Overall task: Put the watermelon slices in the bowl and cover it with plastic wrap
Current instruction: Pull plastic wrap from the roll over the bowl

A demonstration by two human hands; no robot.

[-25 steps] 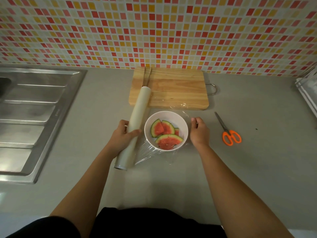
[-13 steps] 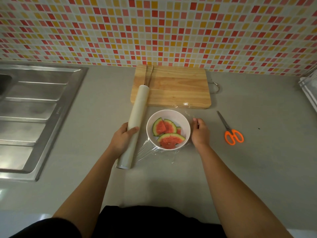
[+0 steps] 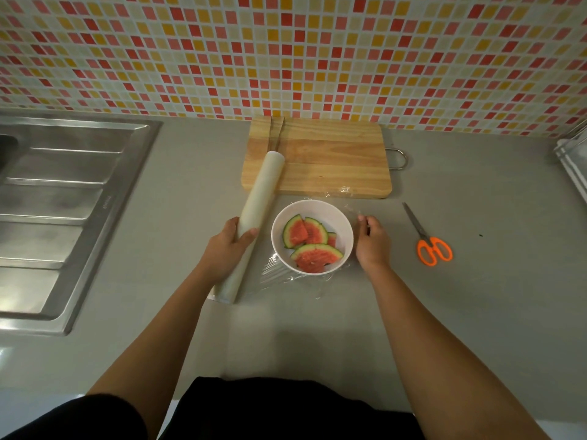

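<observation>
A white bowl (image 3: 344, 223) on the grey counter holds watermelon slices (image 3: 313, 246) with green rinds. Clear plastic wrap (image 3: 279, 276) stretches from the roll across the bowl, wrinkled at the bowl's near side and past its far right edge. My left hand (image 3: 227, 246) grips the white roll of plastic wrap (image 3: 259, 204), which lies slanted just left of the bowl. My right hand (image 3: 371, 241) sits right of the bowl, its fingertips pinching the wrap's free edge.
A wooden cutting board (image 3: 330, 157) with metal tongs (image 3: 275, 131) on it lies behind the bowl. Orange-handled scissors (image 3: 427, 238) rest to the right. A steel sink drainer (image 3: 63, 201) fills the left; a rack edge (image 3: 575, 160) shows at far right.
The view shifted slightly. My right hand's fingers moved a little along the wrap's edge beside the bowl. The roll and bowl stay in place.
</observation>
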